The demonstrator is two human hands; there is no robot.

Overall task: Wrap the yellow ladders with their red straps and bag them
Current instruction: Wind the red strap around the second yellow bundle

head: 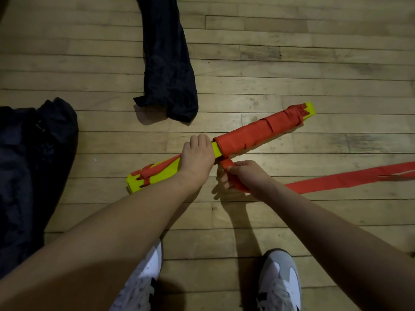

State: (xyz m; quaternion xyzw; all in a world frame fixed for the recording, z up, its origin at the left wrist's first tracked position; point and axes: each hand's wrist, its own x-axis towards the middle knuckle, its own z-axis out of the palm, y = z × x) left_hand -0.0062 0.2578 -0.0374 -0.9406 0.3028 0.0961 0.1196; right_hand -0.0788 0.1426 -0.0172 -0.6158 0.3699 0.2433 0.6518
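Note:
A bundle of yellow ladder rungs [167,170] lies slantwise on the wooden floor, its right half wound in red strap [258,133]. My left hand [197,157] grips the bundle at its middle, just left of the wound part. My right hand [241,176] pinches the loose red strap close under the bundle. The free strap tail [350,178] trails off across the floor to the right edge. A long dark bag [167,63] lies flat on the floor behind the bundle.
A second, larger dark bag [31,167] is heaped at the left edge. My two white and grey shoes [278,281] stand at the bottom of the view. Bare wooden boards [292,63] stretch to the right and back.

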